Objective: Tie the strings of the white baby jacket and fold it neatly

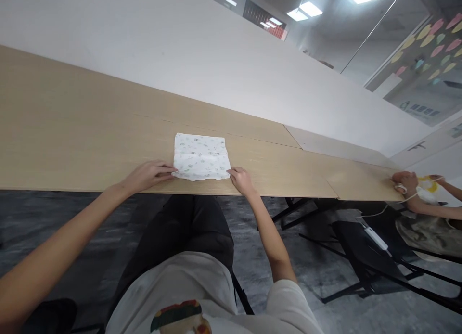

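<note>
A folded white cloth (201,157) with small green and dark printed motifs, too small to read, lies flat at the near edge of the wooden worktop (72,132). The left hand (146,175) pinches its near left corner with closed fingers. The right hand (241,179) rests at its near right corner, fingers curled on the cloth edge.

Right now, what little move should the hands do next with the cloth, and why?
Probably lift the two near corners and fold them away toward the far edge. The left hand and right hand each pinch a near corner of the white patterned cloth, which lies flat on the wooden table, already roughly square.
</note>
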`<state>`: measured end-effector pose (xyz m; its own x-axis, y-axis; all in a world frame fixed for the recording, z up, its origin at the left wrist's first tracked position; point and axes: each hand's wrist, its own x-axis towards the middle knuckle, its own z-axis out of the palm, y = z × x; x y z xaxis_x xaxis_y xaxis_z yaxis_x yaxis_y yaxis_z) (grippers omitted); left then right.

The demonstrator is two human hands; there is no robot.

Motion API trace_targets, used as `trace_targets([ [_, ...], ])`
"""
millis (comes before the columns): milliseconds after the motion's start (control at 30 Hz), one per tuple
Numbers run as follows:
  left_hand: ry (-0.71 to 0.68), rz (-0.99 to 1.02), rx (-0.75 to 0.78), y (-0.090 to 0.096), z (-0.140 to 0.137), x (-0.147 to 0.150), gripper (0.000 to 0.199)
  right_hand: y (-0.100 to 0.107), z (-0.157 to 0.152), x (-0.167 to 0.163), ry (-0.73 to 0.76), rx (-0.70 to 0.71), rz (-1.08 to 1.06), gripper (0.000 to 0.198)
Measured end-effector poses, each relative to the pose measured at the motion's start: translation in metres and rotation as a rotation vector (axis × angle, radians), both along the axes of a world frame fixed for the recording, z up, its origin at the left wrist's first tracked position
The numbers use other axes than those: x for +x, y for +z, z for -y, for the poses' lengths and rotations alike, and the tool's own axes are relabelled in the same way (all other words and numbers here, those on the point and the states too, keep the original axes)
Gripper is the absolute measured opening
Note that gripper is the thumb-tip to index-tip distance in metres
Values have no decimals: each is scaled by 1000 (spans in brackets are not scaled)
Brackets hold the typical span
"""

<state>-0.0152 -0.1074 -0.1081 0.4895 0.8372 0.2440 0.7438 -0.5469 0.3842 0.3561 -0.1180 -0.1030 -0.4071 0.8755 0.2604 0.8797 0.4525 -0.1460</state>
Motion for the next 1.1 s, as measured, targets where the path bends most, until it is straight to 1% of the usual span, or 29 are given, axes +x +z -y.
trace_targets([
  [133,-17,17,-44,0,-2,-1,77,-2,3,2,10,4,-75,35],
  [300,8,-27,13,-4,-6,5,59,-4,6,3,17,-3,-225,32],
  [400,8,-25,26,-7,-1,6,47,0,11,5,38,-13,-348,28],
  [467,8,-28,48,-6,4,6,42,6,15,6,75,-39,-434,27],
  [567,14,-70,147,8,12,5,44,18,18,8,100,-79,-576,25],
  [700,-16,-59,286,46,15,4,48,38,7,7,40,-82,-790,18],
  [767,29,-33,308,66,9,3,49,47,-6,4,8,-91,-908,18],
  [833,98,11,273,79,-4,5,48,52,-24,-1,-45,-124,-1014,20],
  [867,133,47,234,82,-12,7,48,52,-35,-4,-84,-146,-1057,20],
  [933,201,147,110,81,-34,13,45,48,-56,-12,-182,-191,-1122,20],
  [1033,323,347,-157,63,-69,26,46,33,-84,-23,-354,-227,-1140,20],
  [1100,418,466,-311,46,-88,34,50,20,-97,-28,-472,-215,-1074,21],
])
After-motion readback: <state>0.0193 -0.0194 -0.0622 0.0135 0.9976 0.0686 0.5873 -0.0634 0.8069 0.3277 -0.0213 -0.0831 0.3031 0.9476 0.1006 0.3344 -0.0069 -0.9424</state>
